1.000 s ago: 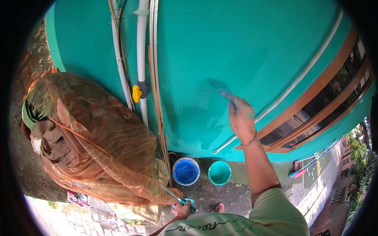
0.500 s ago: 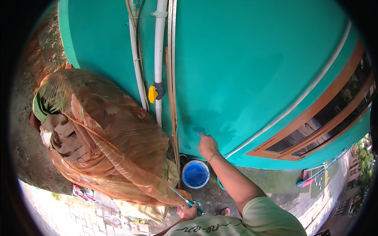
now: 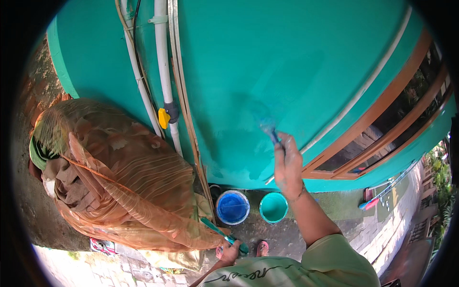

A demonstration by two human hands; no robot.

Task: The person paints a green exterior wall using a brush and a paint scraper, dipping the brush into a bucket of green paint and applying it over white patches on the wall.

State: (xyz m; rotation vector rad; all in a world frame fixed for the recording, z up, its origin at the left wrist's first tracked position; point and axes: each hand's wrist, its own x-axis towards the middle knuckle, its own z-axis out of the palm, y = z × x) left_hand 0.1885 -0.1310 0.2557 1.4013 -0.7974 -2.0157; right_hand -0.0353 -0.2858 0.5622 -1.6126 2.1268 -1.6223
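Holds a paintbrush (image 3: pixel 268 129) in the right hand (image 3: pixel 288 165), up at a green wall (image 3: pixel 224 62), higher than two paint buckets (image 3: pixel 274 196). Grips a long green tool (image 3: pixel 213 225) in the left hand (image 3: pixel 231 251), beside a cloth-covered heap (image 3: pixel 126 165).

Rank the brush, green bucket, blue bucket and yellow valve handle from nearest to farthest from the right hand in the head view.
From the right hand:
1. Brush, in its grip.
2. Green bucket, below the hand in the picture.
3. Blue bucket, left of the green one.
4. Yellow valve handle, farther left.
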